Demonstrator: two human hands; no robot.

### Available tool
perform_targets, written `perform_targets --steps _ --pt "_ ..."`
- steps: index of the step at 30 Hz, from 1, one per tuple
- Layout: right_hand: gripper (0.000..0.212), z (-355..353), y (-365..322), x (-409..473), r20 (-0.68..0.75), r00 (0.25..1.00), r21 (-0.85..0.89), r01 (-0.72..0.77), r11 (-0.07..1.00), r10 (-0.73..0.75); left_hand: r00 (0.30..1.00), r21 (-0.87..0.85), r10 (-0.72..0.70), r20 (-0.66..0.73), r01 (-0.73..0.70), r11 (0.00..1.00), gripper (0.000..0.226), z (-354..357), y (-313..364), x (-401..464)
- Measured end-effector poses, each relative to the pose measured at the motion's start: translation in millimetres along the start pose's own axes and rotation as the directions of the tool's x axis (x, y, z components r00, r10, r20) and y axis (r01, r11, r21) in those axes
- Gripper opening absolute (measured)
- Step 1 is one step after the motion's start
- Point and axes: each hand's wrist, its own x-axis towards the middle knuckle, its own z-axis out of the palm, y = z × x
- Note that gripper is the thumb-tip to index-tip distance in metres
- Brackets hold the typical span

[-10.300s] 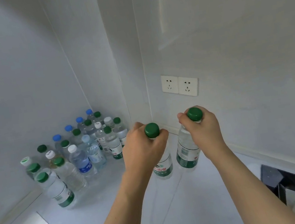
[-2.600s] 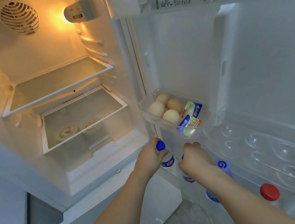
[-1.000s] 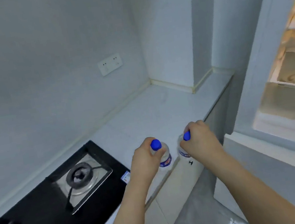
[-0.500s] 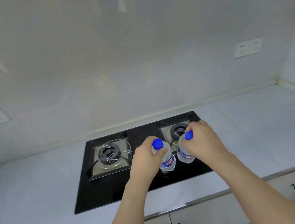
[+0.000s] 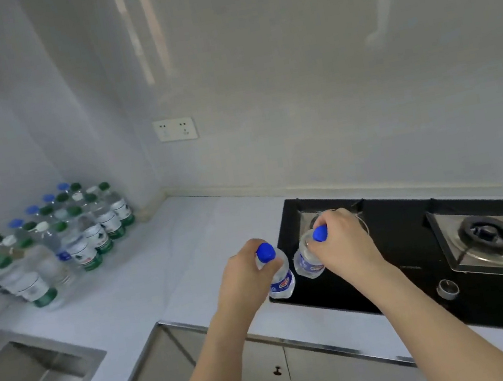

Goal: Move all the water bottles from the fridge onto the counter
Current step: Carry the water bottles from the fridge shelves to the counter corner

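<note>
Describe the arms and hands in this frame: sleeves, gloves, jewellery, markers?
Both forearms are bare up to the bottom edge of the frame, with no sleeve in view. The left hand and right hand wear no gloves. No rings, watch, wristband, straps, cables or tracking markers show on either wrist or on the visible fingers.

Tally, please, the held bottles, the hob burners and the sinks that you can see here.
Held bottles: 2, left bottle, right bottle.
Hob burners: 2, left burner, right burner.
Sink: 1.
Total: 5.
</note>
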Motion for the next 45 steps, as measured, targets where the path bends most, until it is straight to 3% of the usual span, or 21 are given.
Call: perform_targets --steps 14,25,35,45 --pt "0.019 120.7 -99.2 66.4 0.282 0.928 0.071 0.232 0.97 -0.243 0.944 -0.055 -0.238 -0.227 0.231 0.971 0.015 -86.0 -101.8 19.1" --pt "0.017 180.7 -156.5 156.6 0.378 0.847 0.177 0.331 0.927 -0.375 0.832 0.038 -0.333 -0.443 0.388 0.921 0.018 -134.6 -135.5 89.0" --pt "0.019 274.7 -224.8 184.2 0.498 0.752 0.186 0.393 0.901 -0.431 0.779 0.019 -0.402 -0.481 0.468 0.884 0.021 -221.9 -218.3 123.1" --pt "0.023 399.4 -352.3 194.9 0.594 0.621 0.197 0.504 0.841 -0.511 0.748 -0.013 -0.433 -0.503 0.495 0.869 0.024 -323.1 -321.1 138.4"
